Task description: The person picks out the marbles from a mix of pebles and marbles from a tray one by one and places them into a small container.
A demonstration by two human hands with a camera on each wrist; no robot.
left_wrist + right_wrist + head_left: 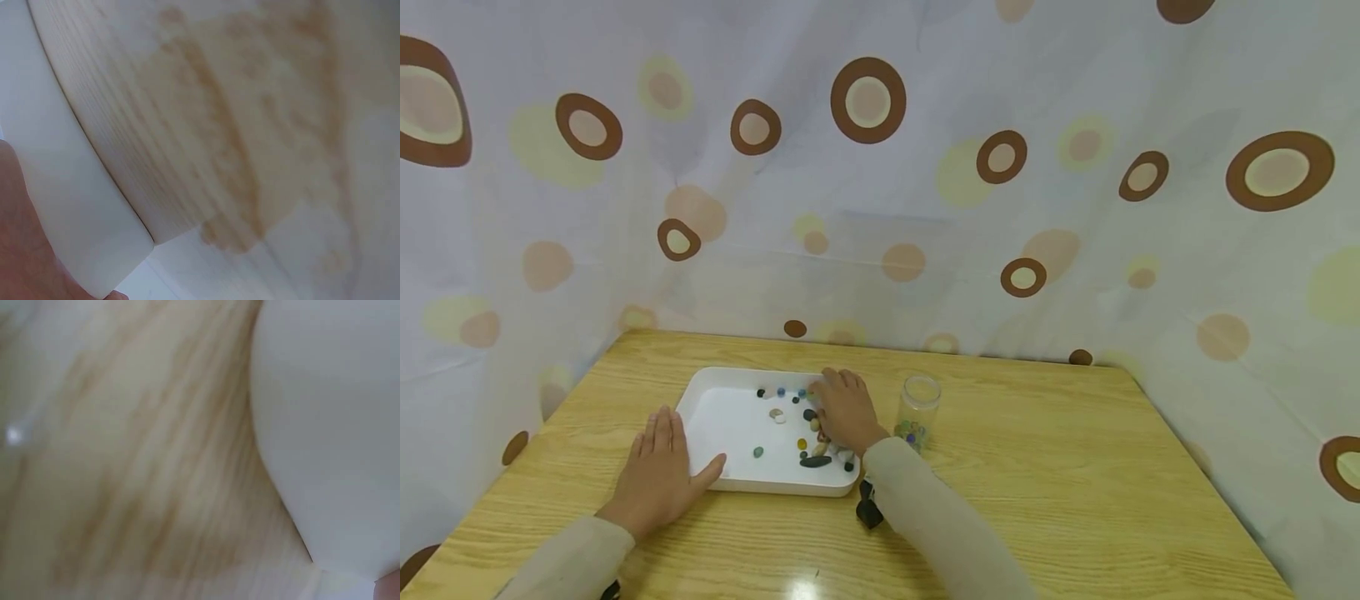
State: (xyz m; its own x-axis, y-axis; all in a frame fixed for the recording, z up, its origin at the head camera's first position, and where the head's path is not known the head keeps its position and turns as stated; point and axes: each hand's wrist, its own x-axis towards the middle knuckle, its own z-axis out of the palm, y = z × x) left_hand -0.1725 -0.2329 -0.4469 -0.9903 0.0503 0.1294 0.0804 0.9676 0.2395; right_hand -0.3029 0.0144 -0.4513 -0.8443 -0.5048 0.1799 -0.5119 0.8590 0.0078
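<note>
A white tray (722,417) holds several small stones and marbles, most of them toward its right side. My left hand (658,479) rests at the tray's left side, fingers straight and thumb spread over the near rim. My right hand (848,412) reaches over the tray's right side, its fingertips by the far right corner near the marbles. Whether those fingers pinch anything is hidden. Among the pieces are a long dark stone (815,462), a green stone (757,452) and a blue marble (781,392). Both wrist views show mainly the tray's outer wall (75,181).
Just right of the tray, past my right hand, stands a clear jar (919,404) without a lid, marbles at its bottom. The wooden table (1060,475) meets a patterned cloth (925,208) at the back and sides.
</note>
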